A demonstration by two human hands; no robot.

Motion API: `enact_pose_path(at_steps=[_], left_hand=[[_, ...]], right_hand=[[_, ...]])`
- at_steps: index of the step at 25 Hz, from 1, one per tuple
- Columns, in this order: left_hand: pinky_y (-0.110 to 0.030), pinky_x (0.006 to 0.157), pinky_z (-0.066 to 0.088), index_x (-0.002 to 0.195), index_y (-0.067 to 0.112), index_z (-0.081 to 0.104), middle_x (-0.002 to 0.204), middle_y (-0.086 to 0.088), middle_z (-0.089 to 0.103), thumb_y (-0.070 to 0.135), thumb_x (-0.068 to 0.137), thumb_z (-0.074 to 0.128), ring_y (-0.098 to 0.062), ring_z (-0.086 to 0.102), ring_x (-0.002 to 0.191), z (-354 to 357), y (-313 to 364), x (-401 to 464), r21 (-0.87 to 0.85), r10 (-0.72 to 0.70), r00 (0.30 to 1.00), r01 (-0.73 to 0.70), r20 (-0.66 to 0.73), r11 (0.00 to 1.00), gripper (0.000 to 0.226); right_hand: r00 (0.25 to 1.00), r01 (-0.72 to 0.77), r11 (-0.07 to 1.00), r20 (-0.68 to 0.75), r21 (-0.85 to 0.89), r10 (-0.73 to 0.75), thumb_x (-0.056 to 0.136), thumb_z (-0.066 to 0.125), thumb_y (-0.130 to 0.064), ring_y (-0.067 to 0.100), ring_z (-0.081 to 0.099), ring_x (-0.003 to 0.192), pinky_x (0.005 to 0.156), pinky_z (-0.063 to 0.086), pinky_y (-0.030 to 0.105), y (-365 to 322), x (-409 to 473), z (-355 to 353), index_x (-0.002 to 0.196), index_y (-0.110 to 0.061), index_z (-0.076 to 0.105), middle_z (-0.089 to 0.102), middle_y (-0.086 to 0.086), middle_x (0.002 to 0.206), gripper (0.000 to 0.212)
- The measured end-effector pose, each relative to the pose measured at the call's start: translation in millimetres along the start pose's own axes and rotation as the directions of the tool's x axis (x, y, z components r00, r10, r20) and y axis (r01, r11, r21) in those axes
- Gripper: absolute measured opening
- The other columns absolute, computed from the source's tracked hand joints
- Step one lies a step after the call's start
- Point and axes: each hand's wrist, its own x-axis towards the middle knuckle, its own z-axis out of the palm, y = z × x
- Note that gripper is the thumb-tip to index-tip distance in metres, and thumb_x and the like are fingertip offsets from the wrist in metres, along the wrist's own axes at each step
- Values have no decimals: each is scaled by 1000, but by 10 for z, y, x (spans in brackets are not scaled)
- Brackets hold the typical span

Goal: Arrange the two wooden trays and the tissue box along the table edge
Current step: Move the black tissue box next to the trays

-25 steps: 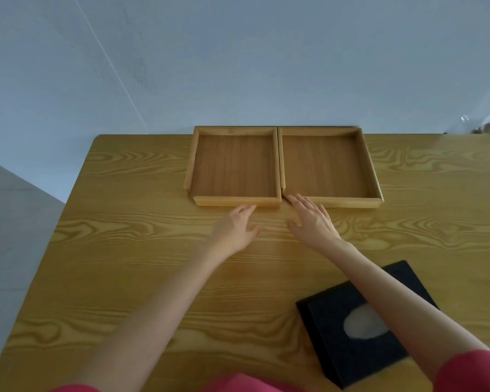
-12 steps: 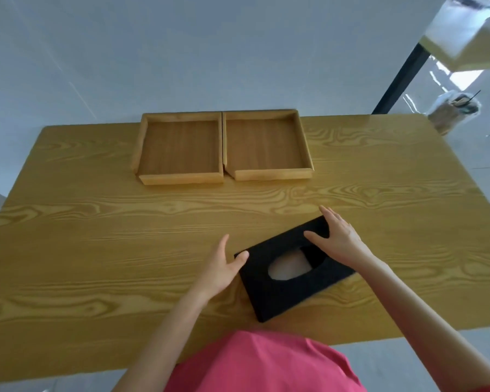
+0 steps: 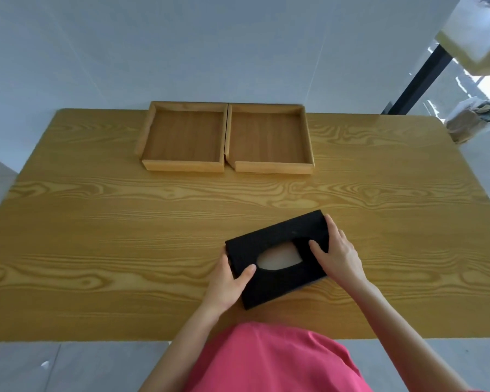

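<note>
My left hand (image 3: 229,281) grips the near-left end of the black tissue box (image 3: 277,257), thumb on top; my right hand (image 3: 335,254) clasps its far-right end, fingers spread over the lid. The box lies skewed on the table (image 3: 96,236), near its front edge. At the far edge, left tray (image 3: 183,137) and right tray (image 3: 269,140) sit side by side, almost touching.

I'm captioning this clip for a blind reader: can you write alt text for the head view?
Both hands hold a black tissue box lying askew on a wooden table, the left hand at its near-left end, the right hand at its right end. Two empty wooden trays sit side by side along the far edge.
</note>
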Motion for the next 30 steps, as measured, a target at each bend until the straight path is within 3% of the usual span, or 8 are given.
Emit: enact_pose_path(at_steps=[3,8,11,20,30], left_hand=[[-23,101,33,137,12,28,134,2,46,24,86,57,-7,42,120,-7,-13,-7,3,-11,999,11,30,1000,60],[-28,108,31,141,13,21,141,-2,43,20,89,51,-13,39,129,-98,-24,20,-9,-8,1000,8,27,1000,60],[-35,111,31,142,13,20,143,-3,41,21,89,52,-16,38,131,-351,-31,40,16,-24,1000,24,-11,1000,63],[-35,109,28,144,9,14,149,-11,31,22,90,51,-26,30,136,-1591,-107,137,133,-2,966,38,-258,990,67],[-37,112,26,144,11,13,151,-9,28,20,91,48,-25,26,138,-3056,-327,409,263,72,937,22,-343,964,64]], right_hand=[[997,-57,998,-44,15,58,86,54,-36,30,52,115,86,46,41,-2,-11,-4,140,-13,26,51,9,133,64],[993,-74,994,-82,79,80,82,58,-32,28,59,99,82,50,43,-167,-60,16,120,-13,47,64,8,109,44],[994,-52,993,-93,109,62,82,59,-30,28,58,99,82,48,40,-404,-84,133,120,-13,48,64,6,108,43],[1000,7,969,-17,246,-3,86,57,-28,23,56,101,78,42,30,-1518,-142,746,116,-12,50,63,6,109,35],[994,38,923,79,383,-74,88,55,-25,22,56,108,89,49,34,-2656,-247,1573,128,-14,42,61,5,116,43]])
